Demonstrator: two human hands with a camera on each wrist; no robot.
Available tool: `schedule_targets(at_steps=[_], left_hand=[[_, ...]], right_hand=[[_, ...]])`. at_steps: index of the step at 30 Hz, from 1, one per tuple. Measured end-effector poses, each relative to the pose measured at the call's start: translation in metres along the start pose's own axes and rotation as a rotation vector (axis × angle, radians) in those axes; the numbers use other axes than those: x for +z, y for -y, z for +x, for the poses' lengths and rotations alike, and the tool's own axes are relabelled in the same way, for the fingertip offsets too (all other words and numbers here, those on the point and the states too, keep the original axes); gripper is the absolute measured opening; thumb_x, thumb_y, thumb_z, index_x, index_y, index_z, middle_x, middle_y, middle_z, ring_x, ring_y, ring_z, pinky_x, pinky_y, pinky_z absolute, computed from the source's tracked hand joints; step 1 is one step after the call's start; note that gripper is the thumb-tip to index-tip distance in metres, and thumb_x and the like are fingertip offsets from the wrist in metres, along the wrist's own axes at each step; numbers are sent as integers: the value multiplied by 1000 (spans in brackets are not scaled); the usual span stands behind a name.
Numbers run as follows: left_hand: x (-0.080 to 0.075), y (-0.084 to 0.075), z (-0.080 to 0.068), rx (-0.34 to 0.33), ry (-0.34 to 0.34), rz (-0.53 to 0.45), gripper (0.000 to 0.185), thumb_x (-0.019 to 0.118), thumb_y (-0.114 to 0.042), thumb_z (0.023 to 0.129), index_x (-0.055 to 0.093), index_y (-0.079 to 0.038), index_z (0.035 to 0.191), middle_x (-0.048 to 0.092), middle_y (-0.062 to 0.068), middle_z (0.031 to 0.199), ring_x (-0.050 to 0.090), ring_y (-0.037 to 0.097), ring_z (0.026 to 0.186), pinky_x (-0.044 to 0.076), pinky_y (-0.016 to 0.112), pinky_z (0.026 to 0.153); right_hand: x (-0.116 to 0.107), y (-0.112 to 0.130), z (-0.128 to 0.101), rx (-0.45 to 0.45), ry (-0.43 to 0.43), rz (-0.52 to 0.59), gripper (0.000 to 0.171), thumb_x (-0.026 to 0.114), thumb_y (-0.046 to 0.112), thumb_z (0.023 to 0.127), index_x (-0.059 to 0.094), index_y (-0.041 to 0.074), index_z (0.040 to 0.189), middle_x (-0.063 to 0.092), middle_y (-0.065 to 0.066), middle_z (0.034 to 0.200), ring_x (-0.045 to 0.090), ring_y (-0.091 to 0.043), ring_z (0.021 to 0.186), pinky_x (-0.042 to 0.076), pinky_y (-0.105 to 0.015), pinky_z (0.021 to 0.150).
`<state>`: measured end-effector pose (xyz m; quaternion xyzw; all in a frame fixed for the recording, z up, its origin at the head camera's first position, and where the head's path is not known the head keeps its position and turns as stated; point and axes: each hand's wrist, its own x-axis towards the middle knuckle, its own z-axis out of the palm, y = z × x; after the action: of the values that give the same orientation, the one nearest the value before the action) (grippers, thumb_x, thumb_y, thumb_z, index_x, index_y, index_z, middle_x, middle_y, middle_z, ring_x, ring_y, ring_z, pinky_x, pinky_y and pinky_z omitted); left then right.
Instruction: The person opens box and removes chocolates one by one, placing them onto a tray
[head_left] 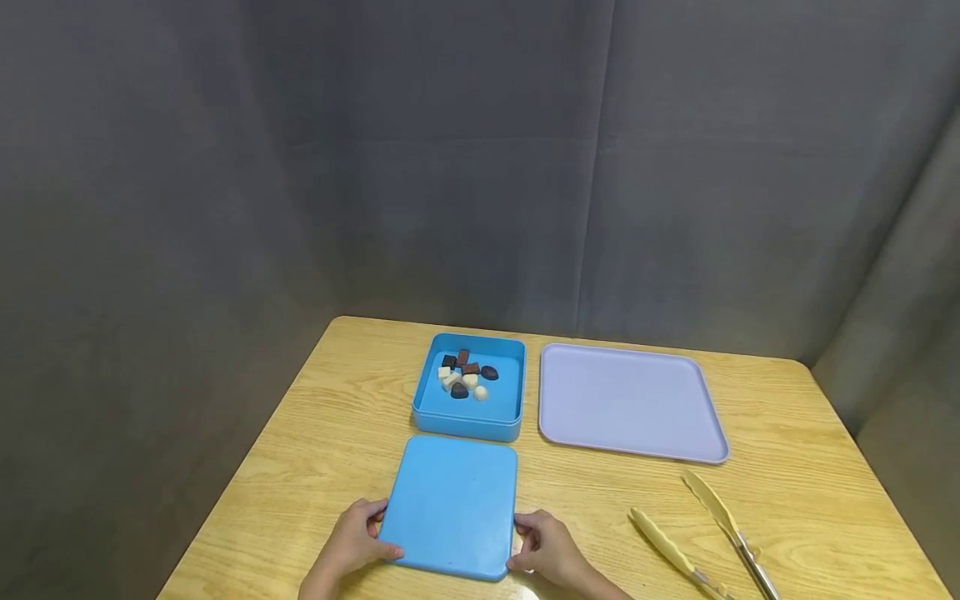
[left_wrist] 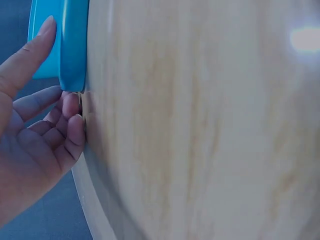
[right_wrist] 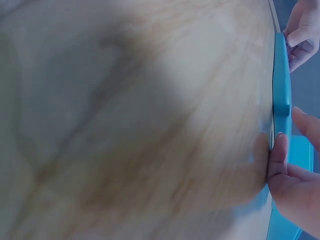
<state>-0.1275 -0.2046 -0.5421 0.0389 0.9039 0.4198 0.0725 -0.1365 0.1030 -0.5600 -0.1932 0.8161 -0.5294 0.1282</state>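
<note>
A flat square blue lid lies on the table near the front. My left hand holds its left side; in the left wrist view the thumb lies over the lid and the other fingers curl by its edge. At the right side my right hand grips the lid near its front corner, thumb and fingers against the rim. Just beyond the lid stands an open blue box. Several dark, brown and white chocolate-like pieces lie inside it.
A pale purple tray lies to the right of the box. Metal tongs with pale yellow tips rest spread at the front right of the wooden table. Grey curtains hang behind the table and at its sides.
</note>
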Motion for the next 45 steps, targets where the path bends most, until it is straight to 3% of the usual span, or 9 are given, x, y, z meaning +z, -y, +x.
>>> schedule_targets(at_steps=[8,14,19,27,39,45], left_hand=[[-5,-1,3,-65,-64,-62,73,81,-16,60,48,14,118,59,16,104,54,23,84,48,33,72],[-5,-7,12,-50,-149,-91,65,77,-11,67,48,11,120,58,20,109,55,34,98,46,41,82],[-8,-11,18,-22,-184,-114,61,75,-9,70,48,11,121,57,21,113,53,35,103,46,43,84],[-13,-21,30,21,-195,-109,56,72,-8,74,49,7,123,56,19,116,51,32,105,44,44,84],[-18,-43,56,112,-220,-63,55,71,-6,75,48,8,123,53,21,119,47,34,111,41,48,88],[-21,-59,69,109,-222,-32,57,71,-9,76,47,6,126,49,21,125,42,35,117,37,48,93]], right_hand=[[-8,-1,-3,-10,-51,60,54,76,2,66,51,-18,110,57,-11,87,51,-4,60,45,-18,47],[-13,-4,-4,-26,-69,97,51,73,1,70,49,-20,110,60,-19,90,53,-7,61,46,-19,49],[-16,-4,-2,-22,-101,92,47,73,2,71,52,-18,108,61,-20,91,55,-10,65,48,-20,56],[-21,-4,-2,-12,-137,122,48,72,3,72,52,-17,110,59,-21,95,58,-29,77,50,-26,69],[-31,-8,-2,-15,-196,115,46,72,6,73,53,-16,109,58,-24,100,57,-33,86,50,-28,75],[-36,-10,-2,-1,-213,140,45,71,5,74,53,-16,110,57,-26,104,56,-35,90,49,-29,76]])
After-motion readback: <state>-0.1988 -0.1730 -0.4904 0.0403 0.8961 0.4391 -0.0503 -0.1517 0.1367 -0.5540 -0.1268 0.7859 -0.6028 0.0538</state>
